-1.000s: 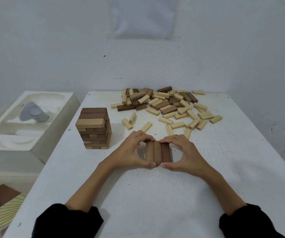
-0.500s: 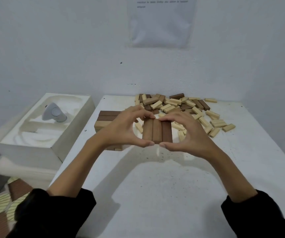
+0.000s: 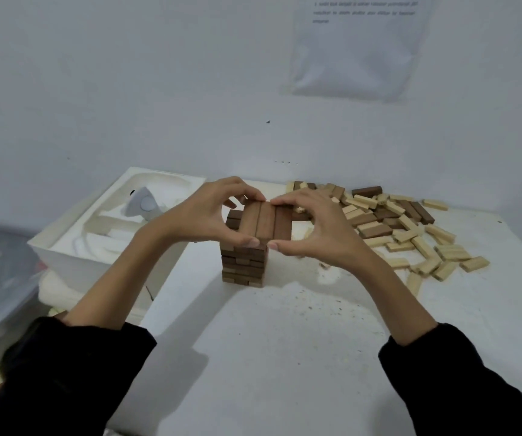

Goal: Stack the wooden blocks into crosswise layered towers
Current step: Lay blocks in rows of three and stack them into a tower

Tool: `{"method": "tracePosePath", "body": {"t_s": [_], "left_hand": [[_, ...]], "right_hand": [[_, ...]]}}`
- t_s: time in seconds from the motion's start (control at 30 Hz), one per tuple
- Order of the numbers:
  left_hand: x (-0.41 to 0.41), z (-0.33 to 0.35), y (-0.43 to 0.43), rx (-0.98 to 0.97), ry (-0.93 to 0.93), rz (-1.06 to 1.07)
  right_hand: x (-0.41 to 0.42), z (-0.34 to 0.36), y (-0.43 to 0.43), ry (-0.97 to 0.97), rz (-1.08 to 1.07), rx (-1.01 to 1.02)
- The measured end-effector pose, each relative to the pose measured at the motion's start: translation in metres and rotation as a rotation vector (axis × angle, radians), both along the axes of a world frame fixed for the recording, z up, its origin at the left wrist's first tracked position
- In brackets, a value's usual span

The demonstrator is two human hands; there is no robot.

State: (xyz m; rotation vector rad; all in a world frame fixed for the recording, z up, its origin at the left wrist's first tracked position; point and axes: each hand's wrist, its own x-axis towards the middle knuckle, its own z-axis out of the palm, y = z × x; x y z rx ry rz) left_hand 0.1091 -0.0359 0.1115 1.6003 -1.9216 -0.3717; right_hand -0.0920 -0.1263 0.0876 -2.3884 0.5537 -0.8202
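Your left hand [image 3: 209,215] and right hand [image 3: 313,231] each keep a closed grip on three brown blocks [image 3: 266,223], held level atop the tower [image 3: 243,265]. Loose blocks [image 3: 404,234] lie at two o'clock on the worktop [image 3: 285,357].

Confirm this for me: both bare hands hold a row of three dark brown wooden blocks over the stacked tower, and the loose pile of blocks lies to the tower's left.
One detail is wrong. In the head view the loose pile of light and dark wooden blocks lies to the right of the stacked wooden tower, not its left. The left hand and right hand do hold the row of three dark brown wooden blocks over it.
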Motion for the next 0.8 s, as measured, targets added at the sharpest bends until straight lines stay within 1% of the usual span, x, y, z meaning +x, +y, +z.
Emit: {"method": "tracePosePath", "body": {"t_s": [0.23,0.5,0.7,0.8], "left_hand": [[0.026,-0.008,-0.002,0.065,0.010,0.035],[0.030,-0.016,-0.007,0.101,0.029,0.020],[0.030,-0.018,-0.005,0.114,0.031,0.012],[0.031,-0.019,-0.003,0.099,0.053,0.024]], "right_hand": [[0.030,-0.010,-0.005,0.018,0.005,0.061],[0.034,-0.016,-0.009,0.064,-0.019,0.044],[0.033,-0.018,-0.009,0.113,-0.004,0.097],[0.029,-0.020,-0.007,0.099,0.003,0.146]]}}
